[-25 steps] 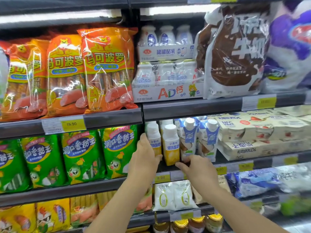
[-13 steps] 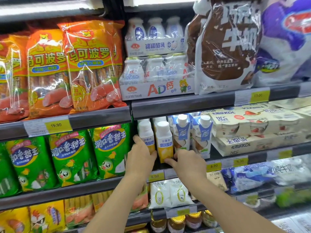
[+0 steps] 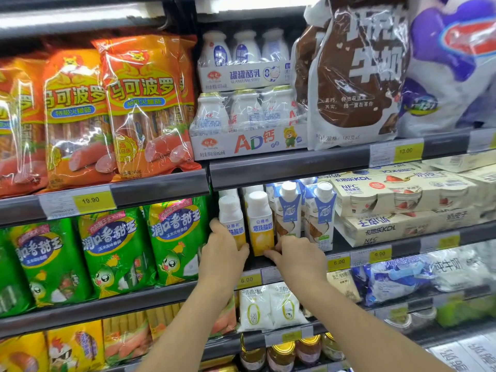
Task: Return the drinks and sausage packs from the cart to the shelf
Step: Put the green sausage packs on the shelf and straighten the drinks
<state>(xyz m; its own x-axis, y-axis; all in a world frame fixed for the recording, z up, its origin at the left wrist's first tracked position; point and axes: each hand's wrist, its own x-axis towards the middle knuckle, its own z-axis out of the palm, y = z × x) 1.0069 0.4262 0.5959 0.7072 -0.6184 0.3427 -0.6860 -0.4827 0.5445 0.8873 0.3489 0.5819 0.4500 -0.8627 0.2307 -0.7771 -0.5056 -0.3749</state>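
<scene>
Starting at the left end of the shelving, we see orange sausage packs (image 3: 77,116) standing upright on the upper shelf (image 3: 158,190), above a yellow price tag reading 19.90 (image 3: 90,200). Below them, green sausage packs (image 3: 115,251) stand in a row on the next shelf down. Just right of the green packs, our left hand (image 3: 224,253) reaches onto the middle shelf (image 3: 295,260) and its grip is curled around the lower part of the left yogurt drink bottle (image 3: 231,218), thumb on the bottle's left side and fingers wrapping the front near its yellow base. Touching that bottle on its right stands the second yogurt drink bottle (image 3: 259,224), upright at the shelf's front edge. Our right hand (image 3: 299,257) has its fingers pressed against the base of this second bottle, thumb low in front of it; we cannot tell whether the grip truly closes around it. Just beside, further right, two blue and white cartons (image 3: 304,210) stand upright, and beyond them stacked yogurt cup multipacks (image 3: 402,200) fill the shelf's right end. On the upper shelf above the bottles sit milk drink multipacks (image 3: 247,124) and a brown milk bag (image 3: 357,76).
</scene>
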